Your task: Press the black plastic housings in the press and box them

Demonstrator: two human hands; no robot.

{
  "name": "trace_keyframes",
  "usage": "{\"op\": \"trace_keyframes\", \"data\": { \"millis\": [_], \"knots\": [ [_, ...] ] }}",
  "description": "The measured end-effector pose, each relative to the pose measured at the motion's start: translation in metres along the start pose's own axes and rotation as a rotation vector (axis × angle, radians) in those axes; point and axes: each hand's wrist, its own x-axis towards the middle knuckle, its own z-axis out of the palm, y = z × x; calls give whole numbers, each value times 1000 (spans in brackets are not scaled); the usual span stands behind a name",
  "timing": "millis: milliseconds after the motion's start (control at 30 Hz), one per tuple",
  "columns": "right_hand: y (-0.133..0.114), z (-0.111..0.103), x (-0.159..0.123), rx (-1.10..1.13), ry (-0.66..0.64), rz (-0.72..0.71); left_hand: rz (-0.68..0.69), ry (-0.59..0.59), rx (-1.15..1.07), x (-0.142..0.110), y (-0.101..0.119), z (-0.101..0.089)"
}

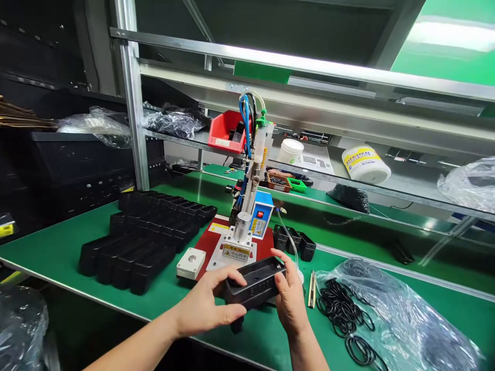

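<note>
Between both hands I hold a black rectangular plastic housing (257, 284), its hollow side facing up and its long side towards me. My left hand (211, 301) grips the left end, thumb below and fingers over the rim. My right hand (289, 288) is closed round the right end. Just behind the housing stands a small press (243, 229) on a red base, with a metal cylinder and a warning label. A white block with a round metal centre (191, 263) sits at the base's left corner. Part of another dark piece shows below the housing; I cannot make it out.
Rows of black housings (131, 257) cover the left of the green table. More housings (294, 241) stand behind the press at right. Black rubber rings (344, 309) lie on a plastic bag (417, 319), beside tweezers (311, 289). A shelf overhead carries a red bin (224, 135) and white tubs (365, 164).
</note>
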Motion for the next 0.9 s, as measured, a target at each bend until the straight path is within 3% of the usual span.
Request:
{"op": "trace_keyframes", "data": {
  "millis": [100,200,300,433,533,600,767,900],
  "knots": [
    [10,4,-27,99,200,162,0,201,143,-2,-13,22],
    [11,12,-54,83,211,171,83,381,300,2,-25,47],
    [16,15,-72,-21,180,102,255,349,440,4,-35,72],
    [26,4,-71,-164,301,145,474,231,474,4,-43,92],
    [24,-5,-58,-131,353,174,575,159,487,4,-49,89],
    [19,-8,-48,-70,376,196,581,172,511,2,-53,80],
    [9,-21,-13,57,567,110,483,341,565,-19,-77,46],
    [20,-47,38,-125,643,-12,367,411,611,-37,-100,25]
  ]
}}
